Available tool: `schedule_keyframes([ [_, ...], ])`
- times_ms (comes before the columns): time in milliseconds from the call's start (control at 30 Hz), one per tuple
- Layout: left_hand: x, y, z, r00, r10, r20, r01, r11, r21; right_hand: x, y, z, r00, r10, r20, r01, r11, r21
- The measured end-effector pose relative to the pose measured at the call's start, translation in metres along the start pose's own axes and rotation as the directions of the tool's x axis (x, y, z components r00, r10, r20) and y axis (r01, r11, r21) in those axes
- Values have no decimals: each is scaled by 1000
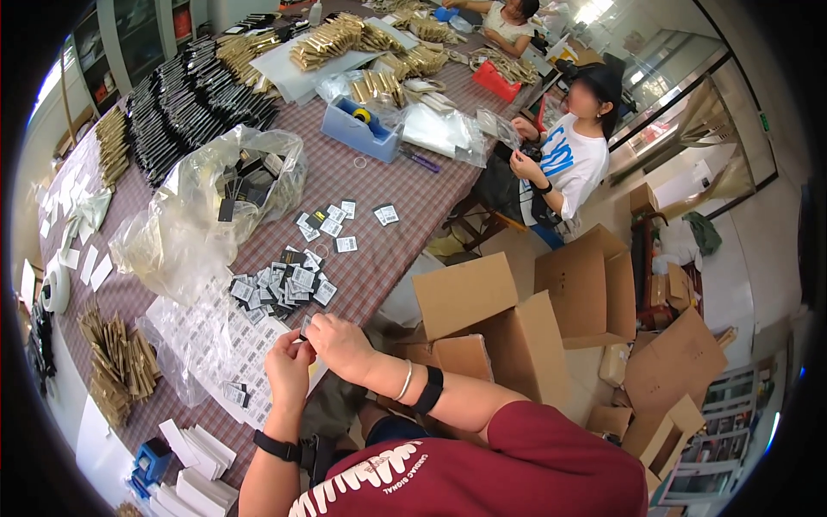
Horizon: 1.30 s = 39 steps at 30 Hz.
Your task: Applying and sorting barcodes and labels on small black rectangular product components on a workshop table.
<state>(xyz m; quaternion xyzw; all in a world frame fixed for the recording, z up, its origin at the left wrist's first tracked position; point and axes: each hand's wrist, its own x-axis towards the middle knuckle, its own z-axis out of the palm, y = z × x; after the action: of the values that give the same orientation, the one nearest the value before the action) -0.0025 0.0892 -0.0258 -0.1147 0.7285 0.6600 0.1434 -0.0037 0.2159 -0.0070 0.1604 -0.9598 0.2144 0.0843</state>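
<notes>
My left hand (288,369) and my right hand (339,344) meet at the table's near edge, fingers closed together on a small black tag (305,327) with a pale label on it. Just beyond them lies a loose heap of black tags (280,286) bearing white barcode labels. A few more labelled tags (386,214) are scattered farther off. Under and left of my hands spreads a sheet of printed barcode labels (211,332), with a small group of tags (235,394) on it. A clear plastic bag (185,226) holds many black tags.
Rows of black packets (194,108) and gold packets (327,41) cover the far table. A blue bin (349,133) stands midway. Gold strips (116,366) and white cards (198,452) lie at left. Open cartons (508,345) crowd the floor at right. Two co-workers sit along the table.
</notes>
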Motion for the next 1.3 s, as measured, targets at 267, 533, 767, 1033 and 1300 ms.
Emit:
schedule_keyframes([
  [267, -9, 1, -6, 1000, -24, 4, 24, 998, -60, -5, -11, -2, 1000, -20, 15, 20, 999, -33],
  [533, -16, 7, -14, 1000, -8, 12, 8, 999, -36, -10, 0, 0, 994, -111, 4, 109, 984, 140],
  [767, -16, 10, -21, 983, -180, 44, 183, 978, -96, -4, -1, -6, 987, -94, 127, 64, 973, 221],
  [1033, -22, -7, -34, 992, -127, 19, 127, 992, 0, -3, -17, 5, 969, -177, 172, 164, 982, 89],
  [1300, -26, -4, -36, 1000, -8, -19, 11, 986, 167, -2, -29, 10, 968, -224, 112, 230, 972, -42],
])
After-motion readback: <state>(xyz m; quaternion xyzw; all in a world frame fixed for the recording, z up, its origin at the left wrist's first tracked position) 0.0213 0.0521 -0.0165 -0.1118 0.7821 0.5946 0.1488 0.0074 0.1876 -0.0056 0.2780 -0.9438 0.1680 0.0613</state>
